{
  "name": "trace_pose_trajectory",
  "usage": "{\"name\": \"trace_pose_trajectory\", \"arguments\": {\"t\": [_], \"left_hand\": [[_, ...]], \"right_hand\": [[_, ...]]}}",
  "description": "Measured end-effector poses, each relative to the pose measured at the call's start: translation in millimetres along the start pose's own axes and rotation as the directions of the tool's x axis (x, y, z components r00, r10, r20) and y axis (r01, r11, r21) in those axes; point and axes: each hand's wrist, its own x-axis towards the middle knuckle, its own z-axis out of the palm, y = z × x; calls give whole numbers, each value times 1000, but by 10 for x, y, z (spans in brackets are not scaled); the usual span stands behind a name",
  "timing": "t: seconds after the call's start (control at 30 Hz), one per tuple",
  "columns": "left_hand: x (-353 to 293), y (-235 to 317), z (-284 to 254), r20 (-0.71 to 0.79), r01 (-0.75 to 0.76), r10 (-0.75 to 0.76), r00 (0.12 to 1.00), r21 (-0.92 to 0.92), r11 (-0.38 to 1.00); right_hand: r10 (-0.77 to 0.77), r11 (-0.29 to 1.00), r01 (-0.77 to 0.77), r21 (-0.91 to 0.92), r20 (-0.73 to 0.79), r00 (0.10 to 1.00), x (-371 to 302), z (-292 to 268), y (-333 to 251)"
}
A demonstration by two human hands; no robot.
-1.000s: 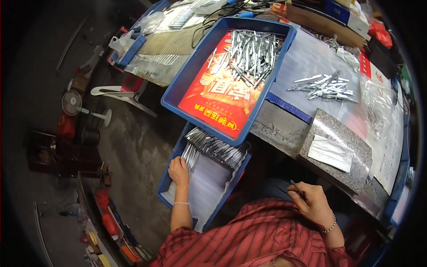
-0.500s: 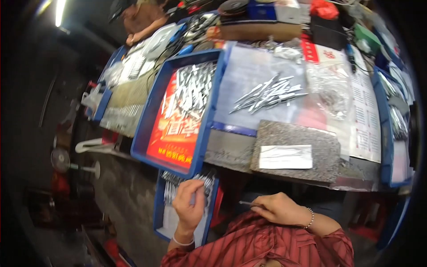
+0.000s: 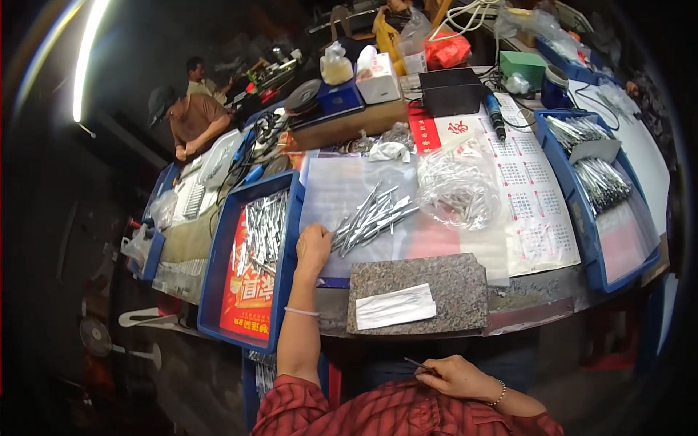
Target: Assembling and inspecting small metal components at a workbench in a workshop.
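Note:
My left hand (image 3: pixel 313 247) rests on the table at the left end of a loose pile of thin metal rods (image 3: pixel 372 215), its fingers curled over some of them. The rods lie on a clear plastic sheet (image 3: pixel 342 189). My right hand (image 3: pixel 452 376) is low, near my lap under the table edge, pinching one thin dark rod (image 3: pixel 414 362) between thumb and fingers. A grey speckled stone slab (image 3: pixel 451 287) with a white paper strip (image 3: pixel 395 306) on it sits between the two hands.
A blue tray (image 3: pixel 285 240) with more metal rods over a red sheet stands to the left. Another blue tray (image 3: pixel 582 211) of rods is at the right. A clear bag (image 3: pixel 458 185), boxes, cables and a black box (image 3: pixel 451 89) crowd the back. Two other people sit far left.
My left hand rose from the low blue tray under the table up onto the rod pile on the tabletop. The view swung upward toward the table. My right hand stayed low with its rod.

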Motion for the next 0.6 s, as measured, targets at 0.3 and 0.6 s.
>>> {"name": "trace_pose_trajectory", "arguments": {"t": [0.3,0.6], "left_hand": [[-481,390,-475,-100,38,-75,992,-325,945],[-2026,1439,-687,342,317,255,904,-939,135]], "right_hand": [[-159,985,163,48,-87,983,164,-141,-94],[99,771,209,602,-436,894,326,-211,-433]]}}
